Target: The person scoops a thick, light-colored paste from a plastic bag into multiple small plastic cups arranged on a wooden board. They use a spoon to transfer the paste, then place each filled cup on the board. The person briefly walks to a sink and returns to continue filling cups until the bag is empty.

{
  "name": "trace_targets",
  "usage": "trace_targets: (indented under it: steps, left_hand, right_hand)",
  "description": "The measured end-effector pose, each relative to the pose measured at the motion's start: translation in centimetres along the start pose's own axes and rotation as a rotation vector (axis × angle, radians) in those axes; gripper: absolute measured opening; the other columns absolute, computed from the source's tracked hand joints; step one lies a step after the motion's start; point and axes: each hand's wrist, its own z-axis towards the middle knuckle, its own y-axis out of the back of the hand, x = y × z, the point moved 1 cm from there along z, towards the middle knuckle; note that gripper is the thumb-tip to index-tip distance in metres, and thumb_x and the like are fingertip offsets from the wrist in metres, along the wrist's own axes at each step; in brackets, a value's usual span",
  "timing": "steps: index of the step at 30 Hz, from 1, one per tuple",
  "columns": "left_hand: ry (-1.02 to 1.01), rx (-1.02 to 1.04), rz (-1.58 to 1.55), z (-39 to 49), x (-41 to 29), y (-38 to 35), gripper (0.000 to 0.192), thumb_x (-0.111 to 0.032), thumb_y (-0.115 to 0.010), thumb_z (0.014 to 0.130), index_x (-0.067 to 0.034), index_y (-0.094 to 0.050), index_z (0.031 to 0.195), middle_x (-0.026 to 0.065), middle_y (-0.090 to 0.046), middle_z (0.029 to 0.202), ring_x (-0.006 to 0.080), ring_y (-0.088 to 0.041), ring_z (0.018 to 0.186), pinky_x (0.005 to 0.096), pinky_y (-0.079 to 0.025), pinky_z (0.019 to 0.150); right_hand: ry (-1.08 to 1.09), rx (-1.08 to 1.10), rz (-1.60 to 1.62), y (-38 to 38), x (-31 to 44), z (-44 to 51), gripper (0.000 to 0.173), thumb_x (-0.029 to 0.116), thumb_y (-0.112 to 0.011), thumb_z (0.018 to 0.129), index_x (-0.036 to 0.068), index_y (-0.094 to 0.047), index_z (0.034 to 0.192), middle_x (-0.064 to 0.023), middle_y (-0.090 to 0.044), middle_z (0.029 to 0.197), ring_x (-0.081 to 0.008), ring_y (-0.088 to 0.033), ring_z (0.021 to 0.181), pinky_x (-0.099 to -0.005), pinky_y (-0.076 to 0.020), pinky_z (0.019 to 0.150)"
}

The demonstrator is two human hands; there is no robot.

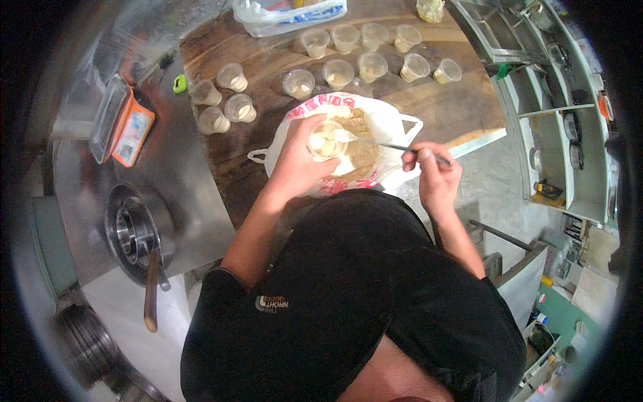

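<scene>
My left hand (304, 156) holds a clear plastic cup (326, 140) with pale contents over an open white plastic bag (389, 118). The bag bears red printing and holds a tan powder (359, 130). In my right hand (434, 168) is a spoon (394, 146) with a dark handle; its far end reaches the cup's mouth, and a pale substance hides the tip. Several similar plastic cups (338, 74) stand in two rows beyond the bag, each with a little pale content. A smaller group of cups (240, 108) stands on the left of the wooden table (427, 105).
Left of the table lie a metal surface (186, 186), an orange-and-clear container (133, 130), a green object (179, 84) and nested metal pots (138, 231) with a wooden handle. Another plastic bag (291, 20) sits at the far edge. Shelves (547, 130) stand at the right.
</scene>
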Motion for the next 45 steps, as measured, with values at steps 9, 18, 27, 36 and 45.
trace_targets:
  steps: [9, 18, 27, 36, 45]
  left_hand:
    - [0.004, -0.015, -0.084, 0.3, 0.5, 0.2, 0.073, -0.01, -0.084, 0.07, -0.003, -0.052, 0.135, 0.0169, -0.055, 0.129, 0.0287, -0.055, 0.122, 0.0377, -0.043, 0.107]
    - [0.019, -0.199, -0.05, 5.1, 1.9, 6.8, 0.073, -0.015, -0.087, 0.072, -0.004, -0.052, 0.134, 0.016, -0.061, 0.129, 0.0254, -0.058, 0.12, 0.0378, -0.046, 0.105]
    - [0.128, -0.113, 0.887, 16.3, 8.5, 12.9, 0.08, -0.05, -0.081, 0.077, -0.017, -0.052, 0.144, 0.0145, -0.059, 0.141, 0.0321, -0.044, 0.14, 0.055, -0.028, 0.115]
    - [0.114, -0.086, 1.085, 16.6, 8.6, 12.4, 0.088, -0.052, -0.081, 0.075, -0.012, -0.049, 0.147, 0.0187, -0.054, 0.146, 0.0339, -0.039, 0.144, 0.056, -0.024, 0.118]
    - [0.166, 0.028, 0.665, 12.0, 6.3, 4.1, 0.096, -0.037, -0.087, 0.071, 0.001, -0.043, 0.148, 0.0256, -0.053, 0.143, 0.0369, -0.051, 0.134, 0.0434, -0.04, 0.113]
  right_hand:
    - [0.567, 0.349, -0.602, -0.5, 0.3, 0.0, 0.014, -0.002, -0.066, 0.087, -0.001, -0.072, 0.1, -0.0138, -0.074, 0.095, -0.0265, -0.068, 0.078, -0.0367, -0.0524, 0.073]
    - [0.143, -0.166, -0.04, 1.9, -3.4, 0.4, 0.021, 0.011, -0.057, 0.103, -0.004, -0.066, 0.115, -0.018, -0.074, 0.096, -0.0164, -0.064, 0.075, -0.0298, -0.0511, 0.071]
    - [-0.044, -0.073, -0.12, 1.9, -5.7, 0.4, 0.02, 0.013, -0.06, 0.102, -0.001, -0.069, 0.114, -0.0122, -0.075, 0.096, -0.0132, -0.065, 0.078, -0.0259, -0.0493, 0.069]
    - [-0.032, -0.011, -0.407, 1.6, -6.1, 0.9, 0.019, 0.01, -0.061, 0.101, -0.002, -0.071, 0.11, -0.0112, -0.075, 0.095, -0.0147, -0.066, 0.075, -0.0286, -0.0549, 0.07]
    - [-0.057, 0.116, -0.525, 1.1, -6.2, 1.4, 0.019, 0.01, -0.062, 0.099, -0.003, -0.071, 0.109, -0.0112, -0.075, 0.092, -0.0156, -0.067, 0.073, -0.0291, -0.0544, 0.07]
